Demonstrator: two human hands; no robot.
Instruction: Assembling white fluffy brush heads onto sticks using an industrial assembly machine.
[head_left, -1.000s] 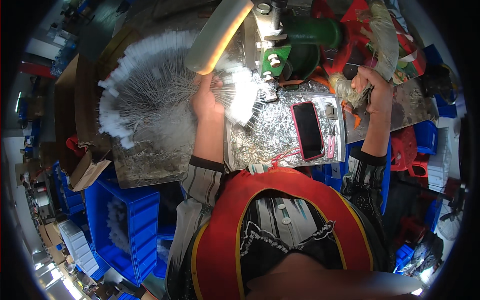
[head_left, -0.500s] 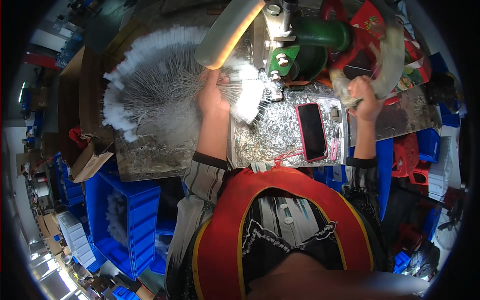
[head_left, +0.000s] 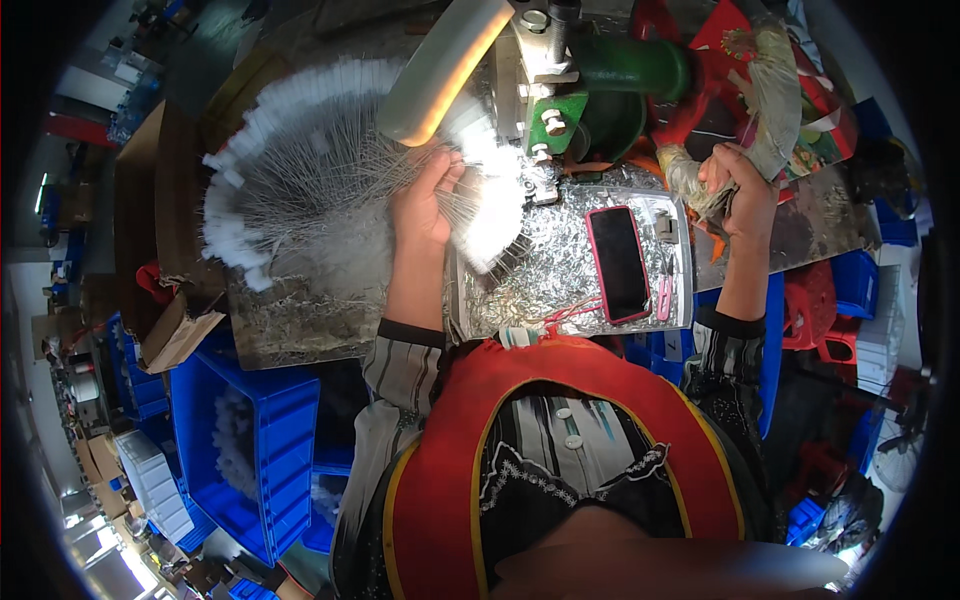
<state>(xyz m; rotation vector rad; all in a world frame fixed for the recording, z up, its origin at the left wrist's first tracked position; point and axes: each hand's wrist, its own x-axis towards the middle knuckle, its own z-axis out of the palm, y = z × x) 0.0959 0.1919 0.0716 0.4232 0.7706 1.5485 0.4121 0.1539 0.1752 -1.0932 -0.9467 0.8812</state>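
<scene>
My left hand point(head_left: 425, 205) is closed around a bunch of thin metal wires with white brush-like ends point(head_left: 485, 215), which fan out to the right under the lamp. Fingertips and thumb pinch the wires; glare hides the detail of the white ends. A large heap of the same wire-stemmed brushes point(head_left: 300, 150) spreads left of this hand. My right hand point(head_left: 740, 190) grips the cloth-wrapped handle point(head_left: 775, 105) of a green hand press point(head_left: 635, 70). The press's metal head point(head_left: 545, 125) stands just right of the held brushes.
A white lamp point(head_left: 445, 72) leans over my left hand. A foil-covered board point(head_left: 535, 285) carries a black phone with a pink case point(head_left: 618, 265) and a small pink cutter point(head_left: 665, 298). Blue bins point(head_left: 285, 460) stand below the bench at left, and a cardboard box point(head_left: 150, 200) beside the heap.
The wrapped handle, blurred by motion before, now shows sharply, with my right hand still on it. My left hand and the bunch have shifted slightly, the white ends turning a little downward.
</scene>
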